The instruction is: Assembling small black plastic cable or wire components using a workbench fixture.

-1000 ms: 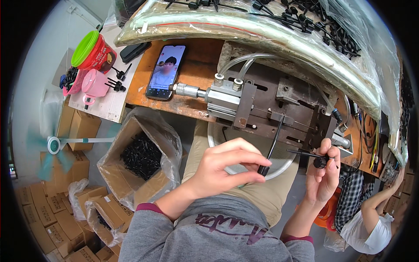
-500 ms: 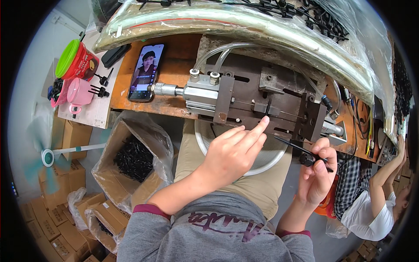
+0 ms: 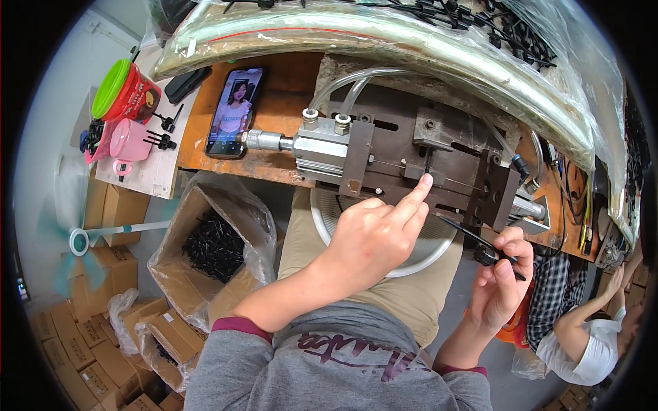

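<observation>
My left hand [image 3: 377, 233] reaches over the metal fixture [image 3: 394, 154], its index finger stretched out and the other fingers partly bent. That fingertip touches or sits just at the near end of a thin black piece [image 3: 429, 162] standing in the small block at the fixture's middle; contact is hard to make out. Between the thumb and fingers of my right hand [image 3: 500, 281] is a black plastic rod with a knob [image 3: 485, 255], tilted, its thin tip pointing up-left toward the fixture's near edge. Under the fixture, a white mesh basket [image 3: 439, 250] rests at my lap.
An air cylinder [image 3: 321, 154] with clear hoses joins the fixture's left side. Left of it lie a phone [image 3: 233, 113], a pink cup [image 3: 129, 142] and a red tub [image 3: 137, 92]. A carton [image 3: 164, 264] of black parts stands below. At right sits another person [image 3: 582, 342].
The view has shifted slightly. My left index finger stands out more from the other fingers, which have bent. My right hand keeps its hold on the rod. The phone's picture has changed.
</observation>
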{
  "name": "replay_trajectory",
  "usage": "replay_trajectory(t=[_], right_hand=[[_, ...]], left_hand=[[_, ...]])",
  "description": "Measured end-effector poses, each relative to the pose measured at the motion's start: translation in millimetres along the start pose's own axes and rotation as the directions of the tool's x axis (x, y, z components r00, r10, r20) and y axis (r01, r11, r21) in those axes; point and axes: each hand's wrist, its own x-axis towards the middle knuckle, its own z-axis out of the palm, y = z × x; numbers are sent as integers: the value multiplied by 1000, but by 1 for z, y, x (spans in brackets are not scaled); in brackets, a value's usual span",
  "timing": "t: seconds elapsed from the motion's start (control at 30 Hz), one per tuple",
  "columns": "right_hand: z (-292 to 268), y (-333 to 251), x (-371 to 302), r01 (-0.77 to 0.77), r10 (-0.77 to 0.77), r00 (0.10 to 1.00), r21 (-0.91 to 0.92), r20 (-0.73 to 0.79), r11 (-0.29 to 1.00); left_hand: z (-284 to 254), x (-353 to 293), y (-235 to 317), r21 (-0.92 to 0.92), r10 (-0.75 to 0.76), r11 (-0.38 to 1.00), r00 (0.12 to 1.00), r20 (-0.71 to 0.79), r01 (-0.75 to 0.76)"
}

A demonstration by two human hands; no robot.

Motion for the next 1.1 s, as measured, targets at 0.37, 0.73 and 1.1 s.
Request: replay_trajectory(t=[0.37,0.73,1.1], right_hand=[[-10,-9,-1,-19,18,1000,-58,-18,998],[15,-1,-4,-167,173,981,-75,91,983],[12,-6,1,-314,320,932,-62,171,947]], left_hand=[[-4,-1,-3,-57,-29,998,999,30,31],[-30,-7,15,-441,141,867,963,-231,-233],[-40,-15,11,-576,197,784,973,-123,-232]])
